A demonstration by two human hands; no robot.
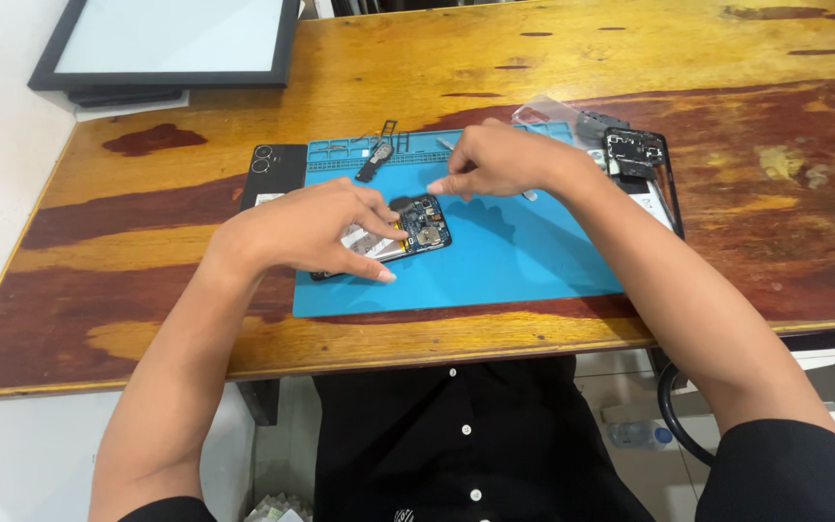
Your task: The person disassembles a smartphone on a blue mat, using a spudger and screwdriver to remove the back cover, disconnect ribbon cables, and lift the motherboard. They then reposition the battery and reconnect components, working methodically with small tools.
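Note:
An opened phone (417,228) with its blue circuit board bare lies on a blue work mat (524,253). My left hand (306,230) rests on the phone's lower half and grips its sides. My right hand (500,159) hovers just above and right of the phone's top end, fingertips pinched together; whether something small sits between them is too small to tell. A black back cover (273,172) with camera rings lies left of the mat. A black phone frame (642,162) lies at the mat's right edge.
The mat sits on a worn wooden table (147,242). Small black parts (375,157) lie on the mat's tray ridge at the back. A clear plastic bag (545,111) lies behind my right hand. A framed white panel (171,43) sits at the far left.

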